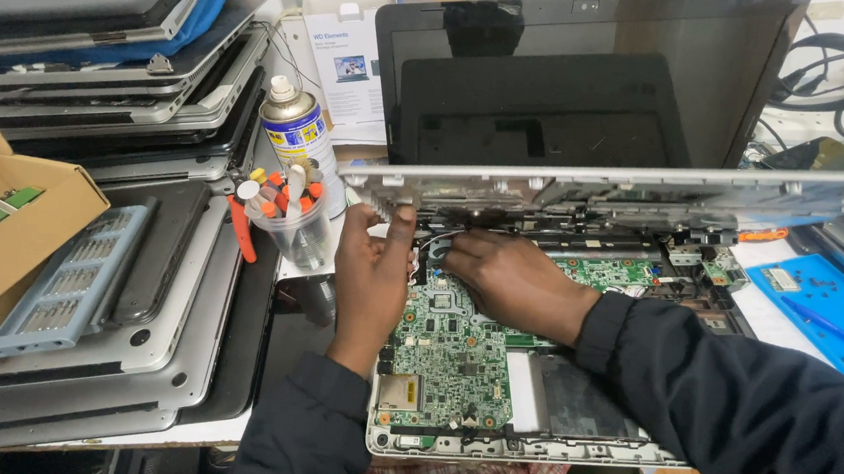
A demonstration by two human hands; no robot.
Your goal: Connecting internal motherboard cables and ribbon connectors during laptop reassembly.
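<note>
An opened laptop lies in front of me, its green motherboard (448, 354) bare in the base. The silver top cover (647, 189) is lifted off the base and tilted up, with the dark screen (576, 69) standing behind it. My left hand (371, 273) holds the raised cover's left corner, thumb up against its edge. Beneath the lifted cover, my right hand (504, 274) reaches across the board, its fingertips at the cables near the top left of the board. Whether they grip a cable is hidden.
A stack of closed laptops (104, 72) fills the left side, with a cardboard box (1, 224) and a grey bit case (72, 280) on them. A spray can (295, 127) and a clear cup of tools (293, 222) stand close to my left hand. A blue mat (828, 309) lies at right.
</note>
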